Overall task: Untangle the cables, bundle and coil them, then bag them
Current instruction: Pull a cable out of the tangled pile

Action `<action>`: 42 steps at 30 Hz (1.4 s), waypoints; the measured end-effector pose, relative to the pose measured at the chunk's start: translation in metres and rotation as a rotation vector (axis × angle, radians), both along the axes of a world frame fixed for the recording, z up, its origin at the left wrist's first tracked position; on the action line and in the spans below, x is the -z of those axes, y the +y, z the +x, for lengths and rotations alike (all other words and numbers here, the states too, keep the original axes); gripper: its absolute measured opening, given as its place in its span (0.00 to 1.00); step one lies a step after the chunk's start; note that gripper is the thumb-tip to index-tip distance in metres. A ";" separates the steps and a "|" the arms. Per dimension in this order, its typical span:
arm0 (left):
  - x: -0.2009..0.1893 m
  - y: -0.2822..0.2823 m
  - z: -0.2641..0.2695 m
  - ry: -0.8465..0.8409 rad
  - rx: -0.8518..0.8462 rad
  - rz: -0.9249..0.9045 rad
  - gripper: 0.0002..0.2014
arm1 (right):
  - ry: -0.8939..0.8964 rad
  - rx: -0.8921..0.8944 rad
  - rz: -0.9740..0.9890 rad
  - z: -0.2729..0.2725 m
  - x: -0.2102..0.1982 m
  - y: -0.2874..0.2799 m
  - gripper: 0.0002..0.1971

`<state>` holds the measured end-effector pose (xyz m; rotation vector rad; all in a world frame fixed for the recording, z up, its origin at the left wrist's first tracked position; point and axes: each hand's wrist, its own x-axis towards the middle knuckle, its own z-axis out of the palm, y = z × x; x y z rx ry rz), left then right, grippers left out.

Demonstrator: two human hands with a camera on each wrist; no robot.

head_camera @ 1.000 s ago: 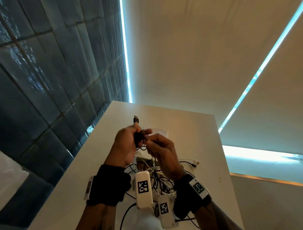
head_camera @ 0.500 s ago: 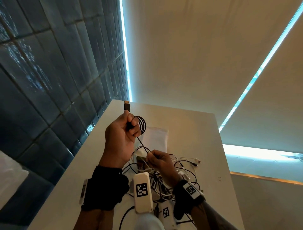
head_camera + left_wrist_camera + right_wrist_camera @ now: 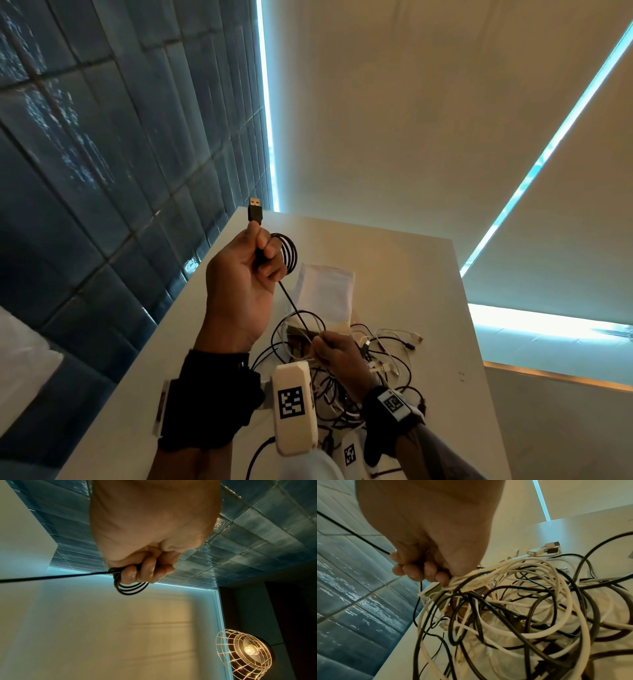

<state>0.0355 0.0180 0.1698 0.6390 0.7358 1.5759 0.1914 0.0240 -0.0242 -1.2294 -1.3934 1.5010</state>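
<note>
Black cable [image 3: 288, 254] coiled in raised left hand [image 3: 239, 284], fingers curled round it; right hand [image 3: 337, 353] pinches its taut run above tangled cables [image 3: 373, 370] on white table [image 3: 421, 274].

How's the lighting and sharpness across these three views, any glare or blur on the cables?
Head view: dim and warm, bright cyan light strips flare, tiles glint; black cable in the left hand stays sharp. Left wrist view: hand close and soft, lamp glows without washing out. Right wrist view: right hand looms large, cable pile slightly smeared, wide-angle bending at the edges.
</note>
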 end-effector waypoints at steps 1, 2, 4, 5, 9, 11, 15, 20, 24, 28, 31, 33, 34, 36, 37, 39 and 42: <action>0.000 0.001 0.000 0.016 0.000 -0.001 0.18 | -0.008 0.014 -0.005 0.000 -0.002 -0.001 0.14; 0.000 0.001 -0.001 0.046 -0.002 -0.004 0.18 | -0.014 0.038 -0.009 0.000 -0.005 -0.001 0.13; 0.000 0.004 -0.003 0.117 -0.013 -0.009 0.19 | -0.002 0.103 -0.011 0.003 -0.018 -0.002 0.11; 0.001 0.005 -0.004 0.148 -0.021 -0.014 0.19 | 0.029 0.137 -0.013 0.004 -0.026 -0.001 0.10; 0.009 0.007 -0.002 0.255 -0.059 -0.097 0.18 | 0.237 0.243 -0.021 0.007 -0.059 0.005 0.07; 0.018 0.009 0.003 0.339 -0.077 -0.161 0.17 | 0.321 0.254 0.002 0.005 -0.072 0.007 0.07; 0.030 0.009 0.013 0.465 -0.065 -0.301 0.17 | 0.435 0.197 0.090 -0.004 -0.091 0.008 0.07; 0.030 0.008 0.019 0.391 0.007 -0.358 0.16 | 0.460 0.041 0.154 -0.009 -0.111 -0.004 0.06; 0.024 0.008 0.017 0.076 0.098 -0.301 0.18 | 0.426 -0.051 0.140 -0.010 -0.106 -0.008 0.06; 0.020 0.008 0.014 -0.036 0.079 -0.244 0.18 | 0.422 -0.100 0.098 -0.006 -0.091 -0.009 0.06; 0.018 0.008 0.012 -0.009 0.057 -0.189 0.17 | 0.373 -0.081 0.063 -0.003 -0.074 -0.007 0.09; 0.016 0.007 0.011 0.017 0.038 -0.158 0.17 | 0.327 -0.067 0.048 -0.003 -0.060 -0.006 0.11; 0.015 0.007 0.011 0.031 0.030 -0.144 0.17 | 0.299 -0.055 0.045 -0.003 -0.051 -0.005 0.12; 0.014 0.005 0.009 0.054 0.014 -0.126 0.17 | 0.244 -0.034 0.042 -0.002 -0.035 -0.004 0.15; 0.014 0.004 0.009 0.065 0.008 -0.120 0.17 | 0.217 -0.026 0.036 -0.001 -0.028 -0.003 0.16; 0.012 0.002 0.008 0.084 0.001 -0.108 0.17 | 0.176 -0.019 0.022 -0.002 -0.020 -0.002 0.17; 0.009 0.002 0.008 0.087 0.004 -0.088 0.18 | 0.138 -0.016 0.013 -0.002 -0.015 -0.001 0.17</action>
